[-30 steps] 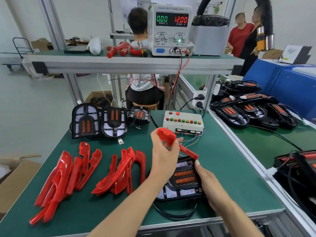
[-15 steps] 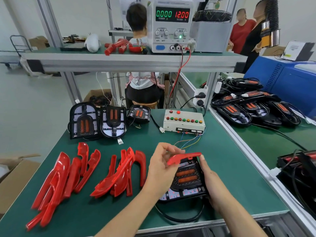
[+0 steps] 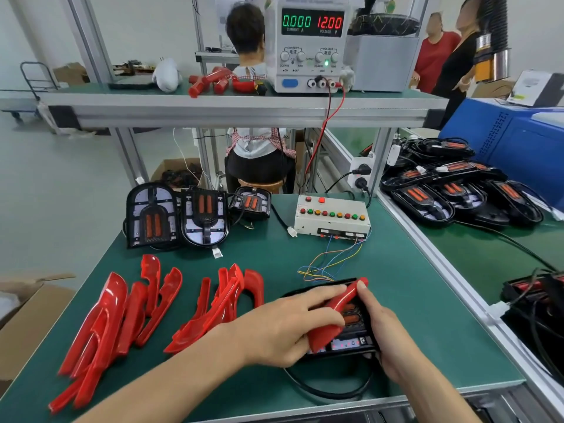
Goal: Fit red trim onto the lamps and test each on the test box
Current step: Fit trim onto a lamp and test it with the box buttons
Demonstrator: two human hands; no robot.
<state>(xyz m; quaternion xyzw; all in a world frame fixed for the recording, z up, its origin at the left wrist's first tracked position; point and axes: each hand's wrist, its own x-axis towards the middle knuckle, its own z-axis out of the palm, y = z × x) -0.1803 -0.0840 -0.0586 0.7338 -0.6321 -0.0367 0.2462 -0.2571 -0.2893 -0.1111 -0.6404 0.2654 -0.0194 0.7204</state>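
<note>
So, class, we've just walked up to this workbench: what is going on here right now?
A person is fitting a red trim piece onto a black lamp lying on the green bench. The left hand presses the trim down while the right hand grips the lamp's edge. More red trims wait on the left, and the test box sits behind, with nothing visibly plugged in from this lamp.

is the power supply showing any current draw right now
No, the power supply reads 0.000 on its green current display, beside 12.00 on the red voltage display.
</note>
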